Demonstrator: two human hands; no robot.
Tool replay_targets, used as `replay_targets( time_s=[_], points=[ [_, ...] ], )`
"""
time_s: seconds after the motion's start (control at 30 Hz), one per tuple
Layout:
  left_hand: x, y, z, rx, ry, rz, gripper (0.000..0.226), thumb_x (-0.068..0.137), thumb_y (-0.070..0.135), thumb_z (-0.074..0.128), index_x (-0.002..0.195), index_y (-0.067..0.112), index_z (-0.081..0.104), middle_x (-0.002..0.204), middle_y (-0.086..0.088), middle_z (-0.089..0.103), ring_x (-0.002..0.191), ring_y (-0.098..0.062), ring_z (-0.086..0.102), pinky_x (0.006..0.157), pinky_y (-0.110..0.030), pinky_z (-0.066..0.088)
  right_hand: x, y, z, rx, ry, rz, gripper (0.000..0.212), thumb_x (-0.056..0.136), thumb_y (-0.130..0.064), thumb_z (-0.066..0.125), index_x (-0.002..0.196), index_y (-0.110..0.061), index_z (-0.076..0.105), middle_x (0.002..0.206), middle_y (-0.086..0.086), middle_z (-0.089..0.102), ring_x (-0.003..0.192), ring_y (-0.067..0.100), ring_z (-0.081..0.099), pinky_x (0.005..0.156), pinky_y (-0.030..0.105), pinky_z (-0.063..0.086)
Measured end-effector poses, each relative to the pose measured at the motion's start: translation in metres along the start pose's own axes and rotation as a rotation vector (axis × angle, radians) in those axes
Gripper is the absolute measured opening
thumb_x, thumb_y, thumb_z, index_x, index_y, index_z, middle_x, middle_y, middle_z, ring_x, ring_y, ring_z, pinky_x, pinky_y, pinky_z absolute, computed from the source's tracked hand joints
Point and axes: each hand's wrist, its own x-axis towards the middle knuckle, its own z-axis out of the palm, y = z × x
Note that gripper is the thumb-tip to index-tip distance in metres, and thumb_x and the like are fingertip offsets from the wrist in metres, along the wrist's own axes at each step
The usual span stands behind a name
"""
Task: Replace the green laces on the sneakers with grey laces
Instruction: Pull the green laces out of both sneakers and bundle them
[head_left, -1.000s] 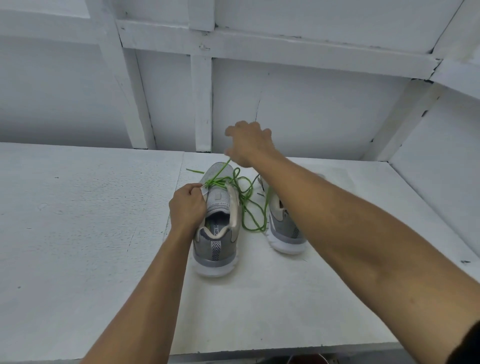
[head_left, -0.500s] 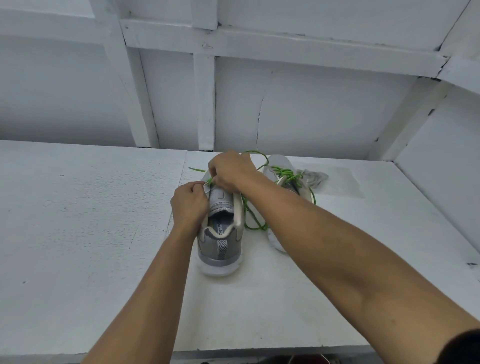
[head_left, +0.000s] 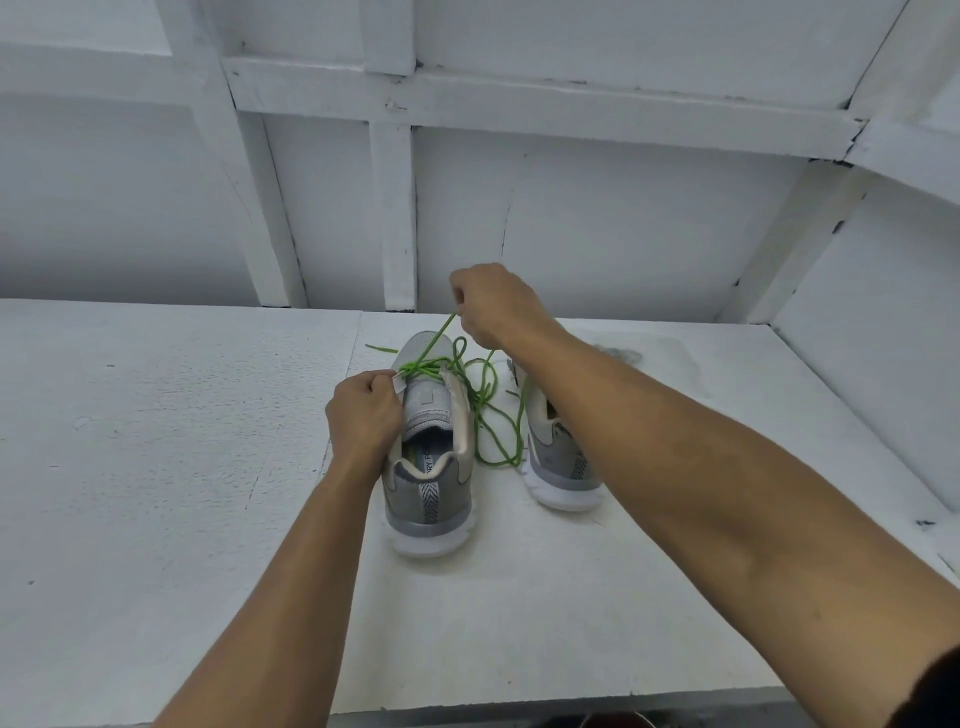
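Observation:
Two grey sneakers stand heel-toward-me on a white table (head_left: 156, 467). My left hand (head_left: 366, 413) grips the left eyelet edge of the left sneaker (head_left: 428, 467). My right hand (head_left: 493, 304) is raised above the toe and pinches the green lace (head_left: 434, 345), drawn taut up from the eyelets. Loose green lace loops lie between the shoes. The right sneaker (head_left: 558, 467) is largely hidden behind my right forearm. A bundle of grey laces (head_left: 621, 354) lies on the table behind the right sneaker.
A white panelled wall (head_left: 597, 223) with wooden battens rises right behind the table. A slanted white side wall (head_left: 872, 364) closes in the right. The table's front edge (head_left: 519, 704) runs just below my forearms.
My right hand went down to the left sneaker's eyelets, took hold of the green lace and has risen up and back, pulling the lace out taut. My left hand stayed on the shoe.

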Motion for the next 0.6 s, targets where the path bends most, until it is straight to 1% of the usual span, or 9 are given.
replay_targets(
  time_s=[0.13, 0.2, 0.27, 0.37, 0.43, 0.47, 0.5, 0.53, 0.6],
  points=[
    [-0.001, 0.0, 0.001, -0.008, -0.015, -0.005, 0.03, 0.095, 0.013, 0.041, 0.081, 0.022, 0.065, 0.082, -0.001, 0.061, 0.085, -0.023, 0.05, 0.075, -0.029, 0.039, 0.007, 0.01, -0.01, 0.008, 0.027, 0.047, 0.025, 0.086, 0.005, 0.046, 0.098, -0.013, 0.059, 0.108, 0.008, 0.056, 0.086, 0.027, 0.058, 0.063, 0.031, 0.042],
    [0.0, 0.0, 0.0, -0.001, -0.02, -0.004, 0.029, 0.095, 0.013, 0.041, 0.077, 0.02, 0.063, 0.073, 0.003, 0.058, 0.081, -0.023, 0.049, 0.073, -0.03, 0.039, 0.011, 0.015, -0.015, 0.046, 0.03, 0.069, 0.021, 0.088, 0.002, 0.048, 0.097, -0.014, 0.06, 0.108, 0.008, 0.055, 0.088, 0.027, 0.059, 0.065, 0.031, 0.044],
    [0.002, 0.0, -0.001, 0.01, -0.031, 0.001, 0.028, 0.094, 0.013, 0.042, 0.075, 0.018, 0.062, 0.074, -0.001, 0.058, 0.078, -0.023, 0.049, 0.072, -0.033, 0.041, 0.013, 0.017, -0.017, 0.185, 0.03, 0.092, 0.015, 0.09, -0.004, 0.05, 0.092, -0.015, 0.06, 0.107, 0.009, 0.059, 0.087, 0.026, 0.06, 0.067, 0.031, 0.048],
    [0.007, 0.0, -0.002, 0.033, -0.045, 0.021, 0.024, 0.093, 0.014, 0.043, 0.074, 0.019, 0.058, 0.076, -0.005, 0.055, 0.074, -0.021, 0.046, 0.069, -0.033, 0.04, 0.007, 0.013, -0.013, 0.663, 0.058, 0.209, 0.011, 0.093, -0.007, 0.051, 0.086, -0.013, 0.058, 0.099, 0.01, 0.065, 0.083, 0.023, 0.066, 0.07, 0.034, 0.058],
    [0.007, 0.001, -0.003, 0.053, -0.05, 0.023, 0.022, 0.093, 0.017, 0.043, 0.074, 0.019, 0.056, 0.076, -0.006, 0.054, 0.073, -0.02, 0.045, 0.068, -0.034, 0.041, -0.001, 0.01, -0.003, 1.118, 0.088, 0.406, 0.013, 0.095, -0.001, 0.046, 0.087, -0.009, 0.053, 0.095, 0.014, 0.063, 0.08, 0.025, 0.069, 0.078, 0.039, 0.06],
    [0.007, 0.001, -0.003, 0.065, -0.053, 0.023, 0.022, 0.093, 0.019, 0.044, 0.075, 0.02, 0.056, 0.076, -0.005, 0.054, 0.073, -0.02, 0.044, 0.069, -0.036, 0.044, -0.005, 0.009, 0.006, 1.258, 0.097, 0.507, 0.011, 0.095, 0.002, 0.043, 0.092, -0.007, 0.049, 0.096, 0.016, 0.061, 0.082, 0.027, 0.069, 0.081, 0.041, 0.06],
    [0.006, 0.001, -0.003, 0.073, -0.054, 0.025, 0.021, 0.092, 0.02, 0.044, 0.075, 0.02, 0.056, 0.076, -0.005, 0.054, 0.073, -0.021, 0.045, 0.073, -0.039, 0.047, -0.01, 0.009, 0.015, 1.279, 0.093, 0.588, 0.012, 0.094, 0.003, 0.042, 0.1, -0.007, 0.045, 0.099, 0.018, 0.058, 0.087, 0.03, 0.068, 0.083, 0.043, 0.059],
    [0.006, 0.002, -0.002, 0.078, -0.054, 0.027, 0.021, 0.092, 0.021, 0.044, 0.075, 0.021, 0.056, 0.076, -0.005, 0.054, 0.073, -0.021, 0.045, 0.076, -0.042, 0.049, -0.016, 0.009, 0.022, 1.176, 0.059, 0.624, 0.021, 0.092, 0.004, 0.043, 0.108, -0.009, 0.042, 0.104, 0.019, 0.055, 0.094, 0.034, 0.066, 0.084, 0.045, 0.058],
    [0.005, 0.002, -0.002, 0.074, -0.054, 0.033, 0.02, 0.09, 0.022, 0.044, 0.074, 0.022, 0.056, 0.075, -0.004, 0.054, 0.073, -0.02, 0.045, 0.074, -0.041, 0.048, -0.027, 0.005, 0.03, 0.781, -0.102, 0.551, 0.04, 0.09, 0.002, 0.042, 0.127, -0.012, 0.041, 0.115, 0.018, 0.051, 0.104, 0.037, 0.06, 0.084, 0.043, 0.056]
  ],
)
